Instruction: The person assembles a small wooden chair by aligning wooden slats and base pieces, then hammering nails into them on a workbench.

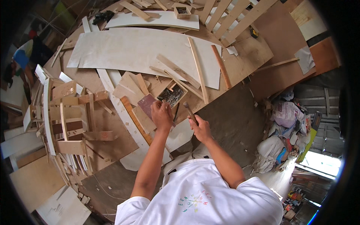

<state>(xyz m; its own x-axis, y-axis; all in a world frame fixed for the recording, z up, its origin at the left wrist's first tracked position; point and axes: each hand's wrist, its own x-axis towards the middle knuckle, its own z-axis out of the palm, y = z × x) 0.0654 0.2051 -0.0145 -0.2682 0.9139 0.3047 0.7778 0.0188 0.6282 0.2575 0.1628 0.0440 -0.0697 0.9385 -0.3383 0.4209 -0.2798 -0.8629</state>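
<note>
My right hand (201,129) is wrapped round the wooden handle of a hammer (190,111), whose metal head points up and away from me. Fingers bunched together, my left hand (161,115) is just left of it, over a dark reddish-brown flat piece (146,106). Whatever those fingers pinch is too small or hidden to make out. Beyond my left hand is an open wooden box (182,90) holding many dark nails and a small wood scrap. A narrow orange-brown strip (135,119) lies left of my left forearm.
A long pale panel (123,48) with loose wood strips spans the worktable (255,56). At left stands a partly built wooden frame (71,123). Slats (232,18) and a smaller nail box (182,13) are at the back. Bags (272,148) pile at right; another person (23,62) is far left.
</note>
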